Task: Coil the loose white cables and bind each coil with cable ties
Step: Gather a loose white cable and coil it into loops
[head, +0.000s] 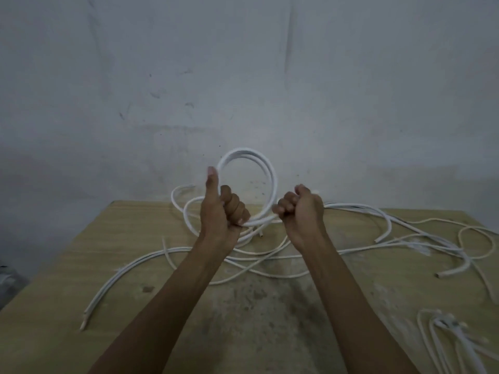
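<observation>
My left hand [224, 209] grips the bottom of a white cable coil [270, 174] held upright above the table, thumb raised along its left side. The coil has two or three loops. My right hand [299, 209] is closed in a fist on the same cable just right of the coil, where the cable runs off to the right across the table. Several loose white cables [270, 259] lie tangled on the wooden table [67, 319] beneath both hands. One cable pair [108, 290] curves toward the left front edge.
A bundle of white cable ties [453, 336] lies at the table's front right corner. A thin cream cord [483, 238] loops at the far right. A grey wall stands right behind the table. The table's left edge drops to a dark floor.
</observation>
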A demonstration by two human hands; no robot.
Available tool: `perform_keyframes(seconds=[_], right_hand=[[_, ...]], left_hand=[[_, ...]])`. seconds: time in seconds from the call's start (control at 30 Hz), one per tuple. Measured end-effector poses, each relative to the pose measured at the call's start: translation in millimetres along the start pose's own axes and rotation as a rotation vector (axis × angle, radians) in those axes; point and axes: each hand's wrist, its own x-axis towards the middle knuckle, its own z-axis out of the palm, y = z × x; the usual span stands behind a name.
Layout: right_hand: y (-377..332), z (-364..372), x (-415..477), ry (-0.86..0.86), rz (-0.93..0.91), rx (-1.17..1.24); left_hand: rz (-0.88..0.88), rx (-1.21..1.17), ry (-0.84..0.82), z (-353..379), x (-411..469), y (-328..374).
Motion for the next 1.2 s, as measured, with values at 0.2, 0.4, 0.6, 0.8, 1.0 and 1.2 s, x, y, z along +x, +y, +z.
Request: perform_keyframes(seconds=[0.2, 0.4, 0.6, 0.8, 1.0, 1.2], right_hand=[[-10, -31, 10, -0.01, -0.623, -1.218], [5, -57, 28, -0.155, -0.794, -1.424], [13, -51, 18, -0.309, -0.906, -1.361], [32, -51, 12, -0.141, -0.827, -1.349], [30, -30, -1, -0.123, -0.21, -0.499], [20, -26, 2, -0.009, -0.263, -0.638]], left_hand=[[-0.142, 0.125, -0.041, 6, -1, -10], [-0.151, 0.255, -0.058, 2, 1, -15], [-0.25, 0.302, -0.132, -11, 10, -2], [-0.369, 0.393, -0.167, -15, 9, -2], [-0.476, 0.265, -0.15, -22, 12, -3], [-0.499, 0.396, -0.147, -12, 7, -4]])
